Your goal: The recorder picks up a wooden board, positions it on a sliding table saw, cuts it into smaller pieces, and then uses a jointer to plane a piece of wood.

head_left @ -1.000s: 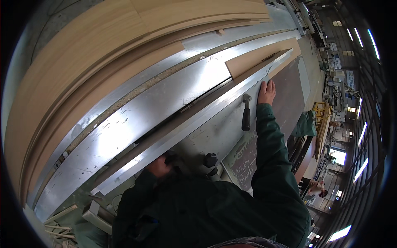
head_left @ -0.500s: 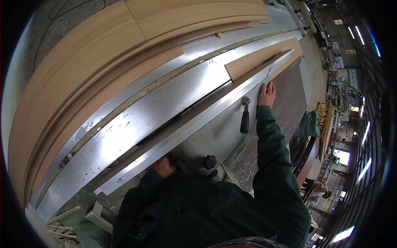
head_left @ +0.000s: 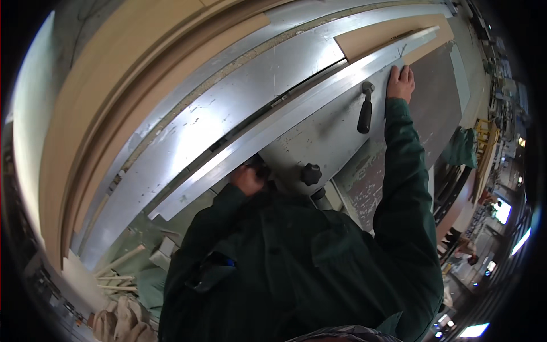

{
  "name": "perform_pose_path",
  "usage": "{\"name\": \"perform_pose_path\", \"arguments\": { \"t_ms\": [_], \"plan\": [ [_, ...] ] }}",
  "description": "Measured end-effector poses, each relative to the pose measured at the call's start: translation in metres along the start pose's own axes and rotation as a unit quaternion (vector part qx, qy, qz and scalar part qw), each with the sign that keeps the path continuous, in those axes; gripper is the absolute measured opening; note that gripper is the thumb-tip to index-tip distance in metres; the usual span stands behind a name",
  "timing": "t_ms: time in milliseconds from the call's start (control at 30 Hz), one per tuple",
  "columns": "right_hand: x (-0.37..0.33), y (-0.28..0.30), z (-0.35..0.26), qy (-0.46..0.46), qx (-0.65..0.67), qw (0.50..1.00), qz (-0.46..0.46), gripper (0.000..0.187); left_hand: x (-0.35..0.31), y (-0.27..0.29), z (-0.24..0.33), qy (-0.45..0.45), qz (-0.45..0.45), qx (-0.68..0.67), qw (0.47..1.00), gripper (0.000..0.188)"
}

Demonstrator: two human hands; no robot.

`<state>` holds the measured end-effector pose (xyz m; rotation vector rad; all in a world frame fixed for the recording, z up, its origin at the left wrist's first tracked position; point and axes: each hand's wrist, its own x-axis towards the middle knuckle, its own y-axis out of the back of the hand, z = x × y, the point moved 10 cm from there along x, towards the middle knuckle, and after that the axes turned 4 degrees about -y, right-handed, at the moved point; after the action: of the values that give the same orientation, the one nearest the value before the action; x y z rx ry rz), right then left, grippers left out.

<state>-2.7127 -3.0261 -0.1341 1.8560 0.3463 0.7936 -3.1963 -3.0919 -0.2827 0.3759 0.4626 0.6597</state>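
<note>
A long aluminium fence [head_left: 296, 114] runs diagonally across the metal saw table [head_left: 211, 114]. My right hand [head_left: 400, 85] rests with fingers stretched out beside the fence's far part, near the end of a brown wood board [head_left: 364, 41]. Between that hand and my body, a lever with a black handle [head_left: 365, 114] stands on the grey metal plate [head_left: 313, 134]. My left hand [head_left: 247, 180] is closed at the fence's near part, its fingers curled at a dark part in shadow. What they hold is mostly hidden. A black star-shaped knob [head_left: 310, 174] sits right of this hand.
Large wood-coloured panels [head_left: 131, 74] lie along the table's left side. Wood strips [head_left: 119, 279] and a crumpled beige cloth [head_left: 122, 320] lie at lower left. On the right are a green cloth bag [head_left: 460, 147] and a yellow wooden stack [head_left: 484, 142]. Another person [head_left: 467, 248] is farther off.
My view has tilted, so the table and fence appear higher and farther right. Both hands keep about the same places along the fence. The cloth at lower left shows more.
</note>
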Motion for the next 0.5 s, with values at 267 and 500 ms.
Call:
{"name": "perform_pose_path", "arguments": {
  "t_ms": [267,500],
  "plan": [
    [-0.007,0.009,0.003,-0.056,-0.011,0.998,-0.013,0.059,-0.025,0.022,0.041,-0.014,0.024,0.14,0.99,0.037],
    [-0.008,0.015,-0.004,-0.081,-0.01,0.997,-0.007,0.06,-0.032,0.073,0.184,-0.132,0.078,0.123,0.98,0.05]
  ]
}}
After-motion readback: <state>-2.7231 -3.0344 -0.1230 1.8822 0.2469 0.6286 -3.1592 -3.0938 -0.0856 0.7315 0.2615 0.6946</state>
